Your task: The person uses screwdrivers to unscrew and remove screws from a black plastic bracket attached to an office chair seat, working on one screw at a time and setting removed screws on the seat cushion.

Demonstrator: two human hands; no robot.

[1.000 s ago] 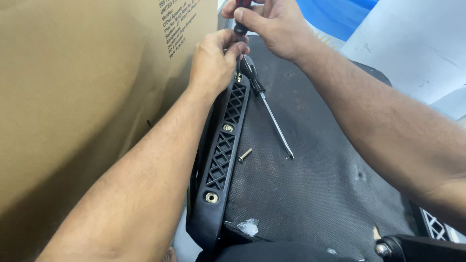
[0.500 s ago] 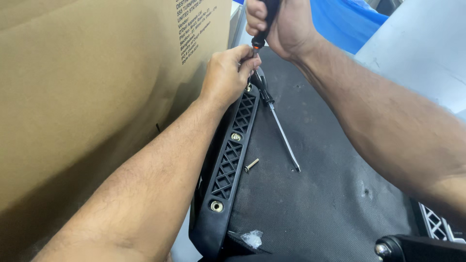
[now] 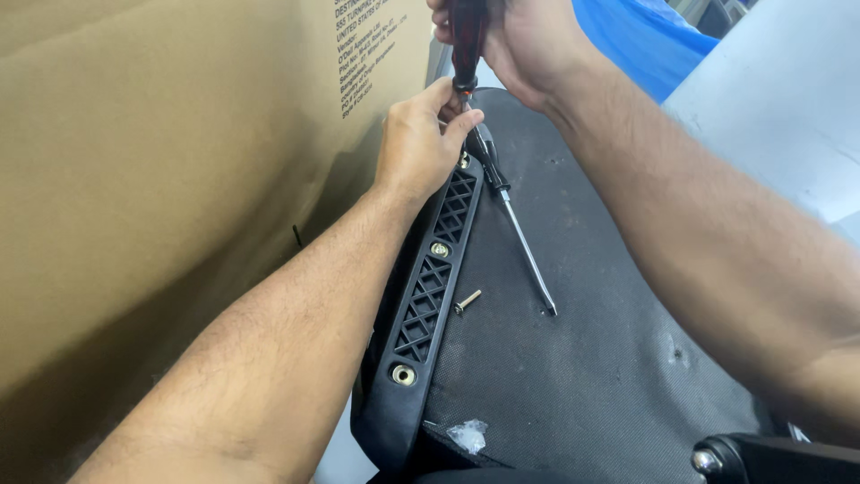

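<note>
My right hand [image 3: 528, 40] grips the dark red handle of a screwdriver [image 3: 468, 45] held upright at the top of the view. My left hand [image 3: 419, 143] pinches its shaft near the tip, over the far end of a black lattice bracket [image 3: 428, 287] on the underside of a black fabric seat [image 3: 573, 358]. The bracket shows two brass screws [image 3: 440, 249], one at the middle and one at the near end [image 3: 404, 375]. A loose screw [image 3: 466, 302] and a second screwdriver [image 3: 520, 242] lie on the fabric beside the bracket.
A large brown cardboard box [image 3: 170, 170] stands close on the left, against the bracket's side. A blue sheet [image 3: 645, 45] and a pale grey surface [image 3: 788, 116] lie at the upper right. A black part with a metal bolt [image 3: 708, 459] sits at the bottom right. A scrap of clear plastic [image 3: 468, 436] lies on the seat.
My right hand has lifted the screwdriver from a slant to upright, and both hands have shifted slightly up the bracket. The view has drifted left. The loose screw and the lying screwdriver have not moved.
</note>
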